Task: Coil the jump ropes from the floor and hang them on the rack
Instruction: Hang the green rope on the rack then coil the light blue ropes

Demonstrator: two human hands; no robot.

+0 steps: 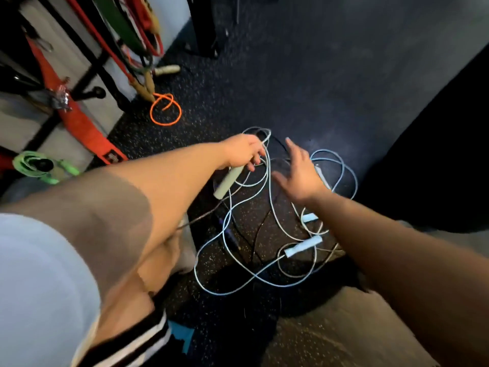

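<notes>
My left hand (243,156) grips the pale handle (229,181) of one rope at the far left edge of the tangle of light blue jump ropes (303,246), which lies loose on the dark floor (330,88). My right hand (300,178) hovers over the tangle's middle, fingers spread, holding nothing. Beyond the tangle to the left, an orange rope (166,108) loops beside the foot of the rack (90,72).

Matt dark rubber floor (264,75) flecked with pale grit, smooth plastic-looking pale blue ropes (269,165) with faint sheen, matt pale plastic handle (228,182), glossy orange cord (151,112), red woven strap (82,125), shiny metal buckle (62,98), black painted metal rack (91,75)
</notes>
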